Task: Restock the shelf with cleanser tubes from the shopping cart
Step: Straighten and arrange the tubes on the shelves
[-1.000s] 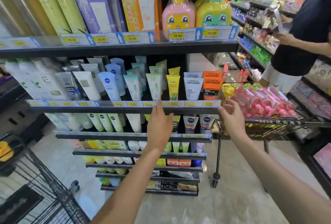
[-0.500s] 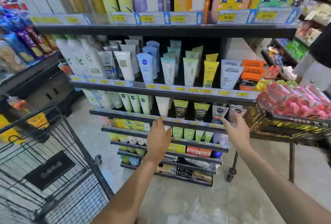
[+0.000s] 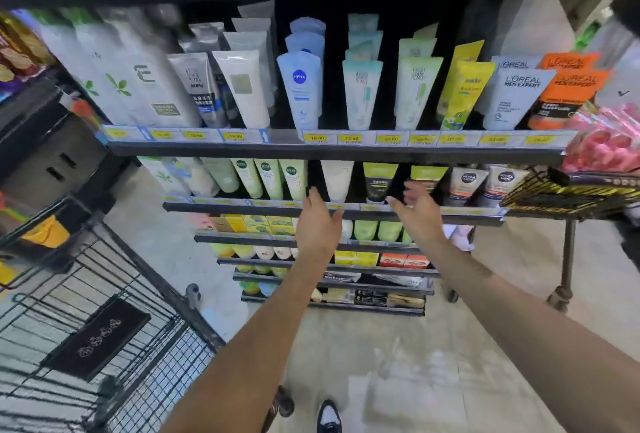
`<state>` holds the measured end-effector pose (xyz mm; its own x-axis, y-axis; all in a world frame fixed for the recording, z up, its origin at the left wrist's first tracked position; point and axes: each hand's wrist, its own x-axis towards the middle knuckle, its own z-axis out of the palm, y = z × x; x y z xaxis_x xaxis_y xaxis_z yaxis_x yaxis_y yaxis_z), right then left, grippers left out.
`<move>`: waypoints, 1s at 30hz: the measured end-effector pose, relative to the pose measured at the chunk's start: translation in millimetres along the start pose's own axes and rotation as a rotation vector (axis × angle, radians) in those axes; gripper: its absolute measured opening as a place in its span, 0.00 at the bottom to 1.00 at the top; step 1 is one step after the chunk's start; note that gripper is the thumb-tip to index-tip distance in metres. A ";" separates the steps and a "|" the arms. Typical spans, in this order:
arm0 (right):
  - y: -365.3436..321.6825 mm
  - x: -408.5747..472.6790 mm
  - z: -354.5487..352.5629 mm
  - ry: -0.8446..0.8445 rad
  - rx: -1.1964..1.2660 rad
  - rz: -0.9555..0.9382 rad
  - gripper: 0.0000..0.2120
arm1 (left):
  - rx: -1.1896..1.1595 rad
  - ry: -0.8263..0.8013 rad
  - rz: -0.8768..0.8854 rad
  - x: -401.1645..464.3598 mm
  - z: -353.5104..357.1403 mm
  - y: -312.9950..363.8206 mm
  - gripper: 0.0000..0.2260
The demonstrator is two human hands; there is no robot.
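Rows of cleanser tubes stand on the black shelf (image 3: pixel 332 150), among them a blue Nivea tube (image 3: pixel 300 89) and a yellow tube (image 3: pixel 462 96). One shelf down (image 3: pixel 242 206) stand green tubes (image 3: pixel 268 178) and a white tube (image 3: pixel 336 179). My left hand (image 3: pixel 318 224) reaches toward that lower shelf with straight fingers, holding nothing. My right hand (image 3: pixel 417 214) is beside it, fingers spread and blurred, empty. A black wire shopping cart (image 3: pixel 114 328) stands at the lower left; no cleanser tubes show in its visible part.
At the right edge a wire basket on a stand (image 3: pixel 561 195) holds pink packets (image 3: pixel 609 141). Lower shelves carry yellow boxes (image 3: pixel 263 224) and more tubes. Grey floor lies below, with my shoe (image 3: pixel 328 417) at the bottom.
The view has swung left and down and drawn closer to the shelves. Both hands dropped from the upper shelf edge toward the lower shelf, and the left cart came further into view.
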<state>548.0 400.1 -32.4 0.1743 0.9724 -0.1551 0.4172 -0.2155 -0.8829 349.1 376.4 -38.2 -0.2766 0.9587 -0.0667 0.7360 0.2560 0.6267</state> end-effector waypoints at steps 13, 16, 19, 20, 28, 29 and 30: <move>9.7 45.3 69.8 0.141 -0.057 0.075 0.40 | -0.330 0.062 -0.118 69.6 36.5 -1.6 0.42; 8.0 54.7 79.2 0.189 -0.027 0.132 0.40 | -0.377 0.077 -0.139 76.2 41.6 -4.9 0.41; 5.5 61.6 85.0 0.213 -0.022 0.145 0.40 | -0.449 0.087 -0.165 83.3 42.9 -6.7 0.41; 4.7 63.2 85.8 0.228 -0.030 0.150 0.41 | -0.467 0.088 -0.167 85.3 42.5 -5.8 0.41; 5.7 69.9 84.6 0.281 -0.172 0.139 0.34 | -0.443 0.062 -0.143 88.9 40.0 0.4 0.33; 5.5 69.5 83.6 0.284 -0.192 0.141 0.34 | -0.430 0.049 -0.128 88.8 40.2 0.6 0.31; 5.5 68.7 82.7 0.287 -0.206 0.143 0.34 | -0.416 0.034 -0.110 88.0 40.9 0.8 0.29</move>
<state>488.5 473.1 -84.6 0.4741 0.8731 -0.1138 0.5365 -0.3889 -0.7490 350.6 466.0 -75.4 -0.3653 0.9219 -0.1293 0.3912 0.2780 0.8773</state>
